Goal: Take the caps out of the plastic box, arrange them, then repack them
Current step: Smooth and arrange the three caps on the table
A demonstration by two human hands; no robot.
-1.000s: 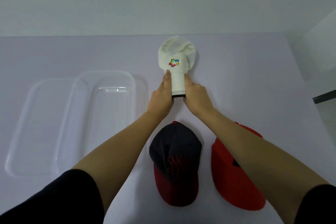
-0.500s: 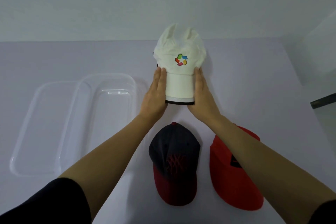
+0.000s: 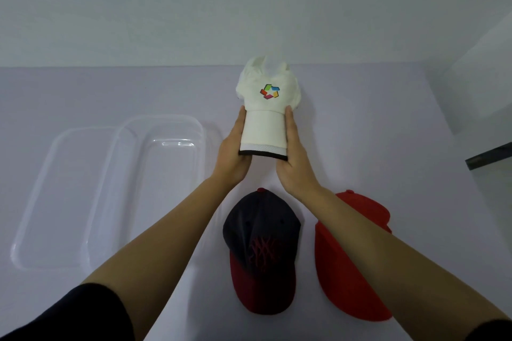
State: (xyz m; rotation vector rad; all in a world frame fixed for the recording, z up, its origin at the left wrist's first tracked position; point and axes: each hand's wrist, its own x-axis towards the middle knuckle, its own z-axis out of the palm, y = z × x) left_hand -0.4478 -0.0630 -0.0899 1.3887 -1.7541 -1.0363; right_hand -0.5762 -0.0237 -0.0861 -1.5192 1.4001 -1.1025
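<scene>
Judging by the layout, the unpacking is done and the arranging is nearly so: the clear plastic box stands at the left of the pale table with no cap visible inside it, and its lid lies just beside it, partly tucked under its left edge. 2 caps are laid flat near the person, brims pointing back toward the body: a navy cap with a maroon brim, and a red cap just to its right, partly covered by the right forearm. The 3rd, a white cap with a multicoloured logo, is not yet set down; it appears lifted off the table, beyond the other 2. Placing it is what remains of the arranging, and the whole repacking is not begun.

Both arms reach forward, forearms converging. The left hand and right hand face each other palm to palm, fingers straight and held together, pressed flat along the 2 side edges of the white brim, which bows upward between them. Thumbs are hidden, so I cannot tell whether they hook under the brim. The soft crown stands up past the fingertips, crumpled at the top.
</scene>
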